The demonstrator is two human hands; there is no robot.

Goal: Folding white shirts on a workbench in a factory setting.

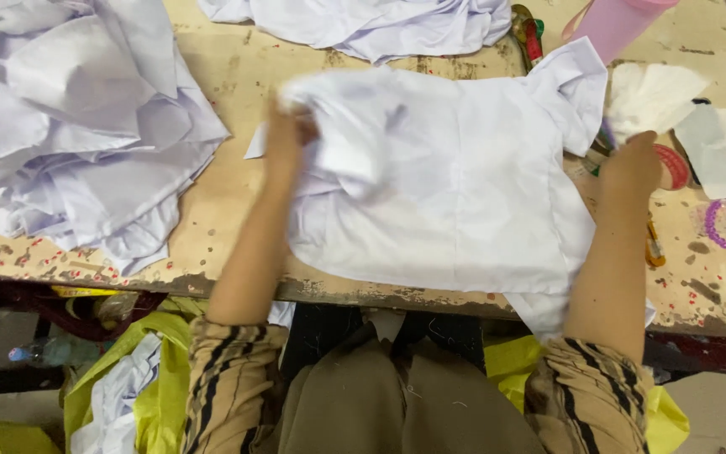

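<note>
1. The left hand (pixel 286 139), left of the frame's centre, is clenched around a bunched fold of the white garment (pixel 455 185) and lifts that fold a little off the cloth beneath; the fabric there is blurred.
2. The right hand (pixel 632 164), at centre right, lies on the garment's right edge just below the collar (pixel 573 80). Its fingers curl down over the cloth, but I cannot tell whether they pinch it or only press on it.
3. The white garment lies spread across the middle of the worn wooden table (pixel 228 76), its lower hem reaching the near edge and a bit hanging over at lower right.
4. A heap of white cloth (pixel 77 126) fills the upper left of the frame, well apart from the left hand; another crumpled white piece (pixel 363 25) lies at top centre.
5. Near the right hand sit a red tape roll (pixel 674 166), a purple bead bracelet (pixel 723 223) and a pink cylinder (pixel 615 21) at the upper right.
6. Yellow plastic bags (pixel 157 395) show under the table at lower left.
</note>
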